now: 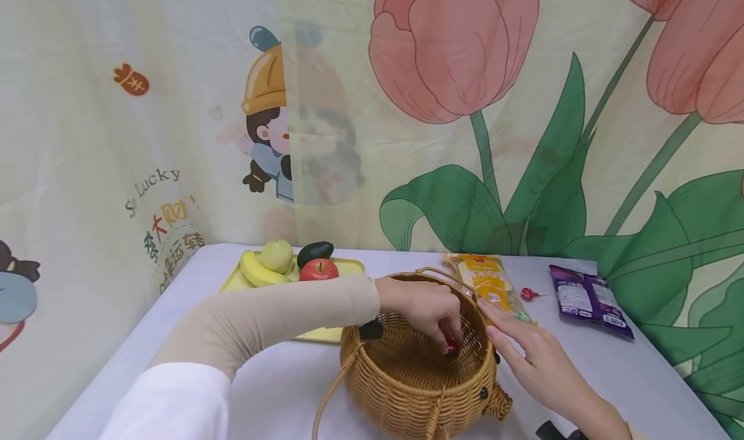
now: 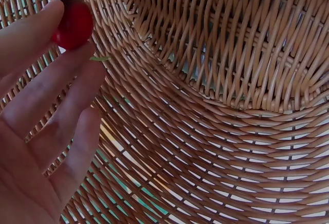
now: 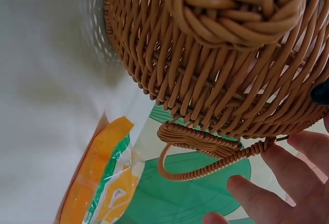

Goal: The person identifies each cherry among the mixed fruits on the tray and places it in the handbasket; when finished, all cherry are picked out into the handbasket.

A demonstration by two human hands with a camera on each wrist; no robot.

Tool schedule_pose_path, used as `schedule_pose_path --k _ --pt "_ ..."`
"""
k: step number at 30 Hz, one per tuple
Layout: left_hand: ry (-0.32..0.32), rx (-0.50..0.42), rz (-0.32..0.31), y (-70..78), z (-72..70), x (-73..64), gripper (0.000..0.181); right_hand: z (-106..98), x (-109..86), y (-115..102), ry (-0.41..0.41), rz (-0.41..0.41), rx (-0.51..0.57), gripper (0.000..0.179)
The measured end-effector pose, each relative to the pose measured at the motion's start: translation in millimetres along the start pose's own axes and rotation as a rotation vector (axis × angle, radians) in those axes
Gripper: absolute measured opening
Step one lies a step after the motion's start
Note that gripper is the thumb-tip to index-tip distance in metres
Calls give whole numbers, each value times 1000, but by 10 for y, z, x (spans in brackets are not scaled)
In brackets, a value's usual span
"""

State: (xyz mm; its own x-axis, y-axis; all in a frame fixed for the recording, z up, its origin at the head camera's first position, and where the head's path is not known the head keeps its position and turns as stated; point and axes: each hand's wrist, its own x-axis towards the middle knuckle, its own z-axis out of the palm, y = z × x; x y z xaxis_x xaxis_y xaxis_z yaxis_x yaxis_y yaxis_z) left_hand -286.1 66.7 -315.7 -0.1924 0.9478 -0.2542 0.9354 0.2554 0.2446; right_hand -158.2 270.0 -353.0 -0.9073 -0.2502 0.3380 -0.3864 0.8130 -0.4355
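While facing a pale curtain (image 1: pixel 343 223) printed with tulips (image 1: pixel 453 46), works at a table (image 1: pixel 279 382) spread in white. Has a wicker basket (image 1: pixel 401 398), round and open-topped, close in front, and a yellow tray (image 1: pixel 322 335) behind it to the left, partly hidden by the left forearm (image 1: pixel 302 307). Has a purple bag (image 1: pixel 589 301) at the far right, and a yellow bag (image 1: pixel 485 277) between that and the basket. Rests the right hand (image 1: pixel 529 349) on the basket by its handle (image 3: pixel 205 170), with fingers stretched out straight and released. Holds the left hand (image 1: pixel 427 304) down inside the basket, grasping with thumb and forefinger and bending the other fingers slightly. Has a banana (image 1: pixel 263 273) and an apple (image 1: pixel 318 270) lying on the tray. Pinches, in that left hand, a small red fruit (image 2: pixel 76 24), inside the basket near its right side; cannot tell whether touching the bottom.
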Motion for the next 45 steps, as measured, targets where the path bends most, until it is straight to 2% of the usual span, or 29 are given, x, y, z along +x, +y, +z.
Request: schedule_pose_path --k 10,18,23,28,33,39,42,45 --pt "6 -41 -16 -11 -5 -21 34 0 9 -6 -2 1 3 46" --pt "2 -29 3 9 -43 -20 33 8 7 -8 -6 8 4 46" --pt "-1 -32 8 64 -173 -27 34 4 8 -1 -16 21 7 47" --pt "60 -56 10 126 -357 -135 37 -4 9 1 -24 28 13 48" --pt "171 -50 15 154 -484 -420 37 -1 10 5 -26 27 14 48" --pt "360 -56 8 102 -465 -988 34 18 15 8 -27 24 12 48" --pt "462 -75 -40 56 -379 -1321 35 17 20 7 -33 33 12 49" --pt "575 -116 -137 5 -225 -1659 34 15 19 4 -36 37 11 49"
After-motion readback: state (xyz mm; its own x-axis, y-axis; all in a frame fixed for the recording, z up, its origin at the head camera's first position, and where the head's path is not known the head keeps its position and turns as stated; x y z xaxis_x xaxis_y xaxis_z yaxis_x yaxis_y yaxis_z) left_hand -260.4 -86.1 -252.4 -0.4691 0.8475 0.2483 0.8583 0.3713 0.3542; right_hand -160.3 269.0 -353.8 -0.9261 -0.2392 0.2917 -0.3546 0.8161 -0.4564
